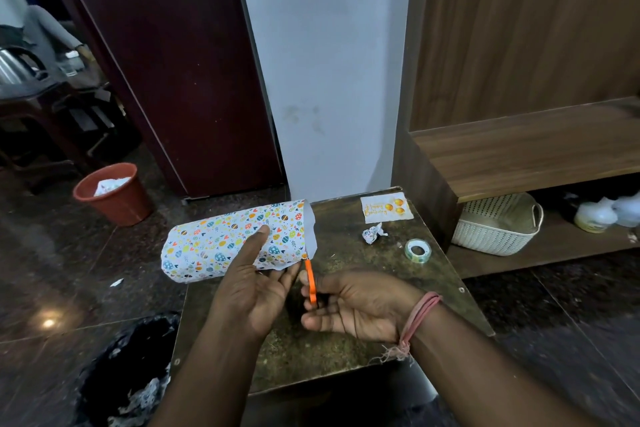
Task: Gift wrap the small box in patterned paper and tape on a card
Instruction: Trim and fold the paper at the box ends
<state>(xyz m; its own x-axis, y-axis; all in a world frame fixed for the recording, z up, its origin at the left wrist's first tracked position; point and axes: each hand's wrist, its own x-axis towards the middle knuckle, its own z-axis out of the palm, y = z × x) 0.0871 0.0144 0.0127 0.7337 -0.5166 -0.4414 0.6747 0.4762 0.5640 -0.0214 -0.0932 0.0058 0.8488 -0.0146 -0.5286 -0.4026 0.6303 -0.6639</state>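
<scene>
While left hand (249,282) steadies curled patterned paper (225,243), right hand (349,305) grips orange scissors (310,282).

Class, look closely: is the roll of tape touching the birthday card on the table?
Apart. The head view shows bare tabletop between the roll of tape and the birthday card.

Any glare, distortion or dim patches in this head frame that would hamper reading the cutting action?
Head view: wide-angle bending bows the door edges; a light glares on the floor lower left; the room is dim, yet the patterned paper, orange scissors and both hands stay legible.
</scene>
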